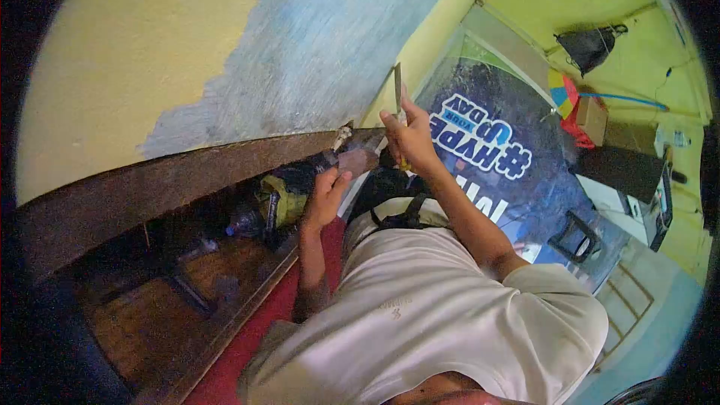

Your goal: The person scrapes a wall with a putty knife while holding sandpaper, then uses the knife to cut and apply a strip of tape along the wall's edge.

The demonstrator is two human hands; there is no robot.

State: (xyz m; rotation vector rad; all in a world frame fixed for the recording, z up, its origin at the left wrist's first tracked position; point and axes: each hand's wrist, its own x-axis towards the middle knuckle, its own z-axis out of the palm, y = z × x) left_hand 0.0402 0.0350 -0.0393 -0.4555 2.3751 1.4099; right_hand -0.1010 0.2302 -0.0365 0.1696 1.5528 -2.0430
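My left hand point(324, 199) is closed around a small reddish-brown flat piece point(357, 161) that looks like folded sandpaper. Its exact kind is hard to make out. To the right and a little higher, my right hand point(411, 137) grips a scraper point(398, 84) with a narrow metal blade pointing up. A bit of its yellowish handle shows below the fist. Both hands are close together in front of a yellow wall point(150, 37) with a large bare bluish-grey patch point(300, 52). The blade lies in front of the wall's right edge; contact cannot be judged.
A dark wooden beam point(187, 169) runs along the wall's lower edge, over a cluttered recess with a plastic bottle point(241, 225). A blue printed banner point(480, 131) spreads at right. Beyond it are a black bag point(589, 46), a cardboard box point(592, 118) and a ladder-like frame point(626, 304).
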